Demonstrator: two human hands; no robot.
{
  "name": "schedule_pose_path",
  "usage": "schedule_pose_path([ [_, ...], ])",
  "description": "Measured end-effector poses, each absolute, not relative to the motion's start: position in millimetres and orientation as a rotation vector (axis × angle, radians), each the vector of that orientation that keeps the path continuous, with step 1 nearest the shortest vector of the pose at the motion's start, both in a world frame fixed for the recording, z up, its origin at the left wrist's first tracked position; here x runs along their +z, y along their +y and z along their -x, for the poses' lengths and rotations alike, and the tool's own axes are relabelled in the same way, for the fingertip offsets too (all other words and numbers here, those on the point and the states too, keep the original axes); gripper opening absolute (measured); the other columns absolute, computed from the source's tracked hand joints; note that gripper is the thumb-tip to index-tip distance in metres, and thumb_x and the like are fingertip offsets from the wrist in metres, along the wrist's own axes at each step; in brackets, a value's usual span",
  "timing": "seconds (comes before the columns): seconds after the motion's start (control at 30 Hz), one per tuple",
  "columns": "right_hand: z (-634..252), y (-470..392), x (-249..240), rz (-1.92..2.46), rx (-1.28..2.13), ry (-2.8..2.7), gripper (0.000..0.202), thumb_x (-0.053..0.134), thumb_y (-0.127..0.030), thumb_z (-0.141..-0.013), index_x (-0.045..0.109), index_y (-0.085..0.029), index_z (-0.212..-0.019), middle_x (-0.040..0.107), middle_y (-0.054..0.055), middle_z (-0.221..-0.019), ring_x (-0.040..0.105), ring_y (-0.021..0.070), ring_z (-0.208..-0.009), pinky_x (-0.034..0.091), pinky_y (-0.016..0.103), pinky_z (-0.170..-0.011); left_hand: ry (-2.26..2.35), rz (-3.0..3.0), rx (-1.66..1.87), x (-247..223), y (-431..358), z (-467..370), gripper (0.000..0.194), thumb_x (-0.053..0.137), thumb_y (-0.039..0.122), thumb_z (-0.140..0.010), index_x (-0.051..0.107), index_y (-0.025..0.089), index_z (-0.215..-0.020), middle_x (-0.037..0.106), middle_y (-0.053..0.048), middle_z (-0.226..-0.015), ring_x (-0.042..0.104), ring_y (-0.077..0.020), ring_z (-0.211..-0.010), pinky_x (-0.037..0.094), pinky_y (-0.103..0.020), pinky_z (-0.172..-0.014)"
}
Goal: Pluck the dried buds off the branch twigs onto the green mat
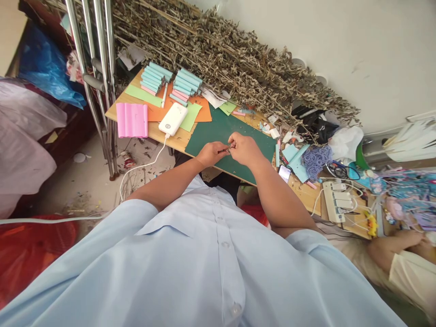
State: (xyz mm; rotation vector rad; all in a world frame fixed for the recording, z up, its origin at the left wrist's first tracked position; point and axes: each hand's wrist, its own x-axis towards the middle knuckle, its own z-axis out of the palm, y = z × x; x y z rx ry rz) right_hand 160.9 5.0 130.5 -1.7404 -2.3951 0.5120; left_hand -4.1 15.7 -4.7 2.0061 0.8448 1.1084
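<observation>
Above the near edge of a dark green cutting mat [218, 131], my two hands meet fingertip to fingertip. My left hand [213, 154] is closed in a pinch on a small, thin, dark object [225, 150], too small to name. Curled at the other end of it, my right hand [243, 147] pinches with thumb and forefinger. A white power bank [173, 119] with a cable lies to the left of the mat. Rolled tubes of light blue paper [186, 81] are stacked behind it, a few pink ones among them.
Dried stalks [218, 50] line the table's back edge. Metal crutches [98, 77] stand at the left, near pink paper [132, 120]. To the right lie a phone [284, 173], purple cord [316, 162] and a power strip [335, 202]. Another person's arm [391, 247] shows at far right.
</observation>
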Motion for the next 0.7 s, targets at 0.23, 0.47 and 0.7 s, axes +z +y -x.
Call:
schedule_pose_path([
  [0.23,-146.6,8.4,133.9,1.800,0.391,-2.510,0.036,0.066,-0.009,-0.081,0.068,-0.019,-0.116,0.077,0.012,-0.093,0.068,0.0319,-0.088,0.046,0.037,-0.081,0.892,-2.003,1.087,-3.5,16.8,4.5,0.023,0.061,0.031,-0.102,0.079,0.017,-0.094,0.073,-0.006,-0.088,0.067,-0.0186,-0.083,0.051,-0.028,-0.080],
  [0.47,-166.2,1.0,131.1,1.703,0.551,-2.397,0.017,0.062,-0.014,-0.086,0.076,-0.022,-0.091,0.078,0.005,-0.091,0.069,0.0228,-0.086,0.048,0.032,-0.081,0.872,-2.001,1.093,-3.3,16.4,4.5,0.029,0.064,0.042,-0.104,0.081,0.019,-0.104,0.076,-0.007,-0.093,0.069,-0.0188,-0.087,0.052,-0.028,-0.083],
  [0.7,-175.1,-13.4,126.4,1.593,0.572,-2.349,0.018,0.062,-0.016,-0.089,0.079,-0.021,-0.088,0.079,0.006,-0.096,0.068,0.0218,-0.087,0.050,0.033,-0.085,0.855,-1.968,1.098,-1.5,15.0,6.1,0.028,0.063,0.040,-0.104,0.082,0.020,-0.109,0.078,-0.008,-0.097,0.071,-0.0194,-0.090,0.053,-0.029,-0.085],
])
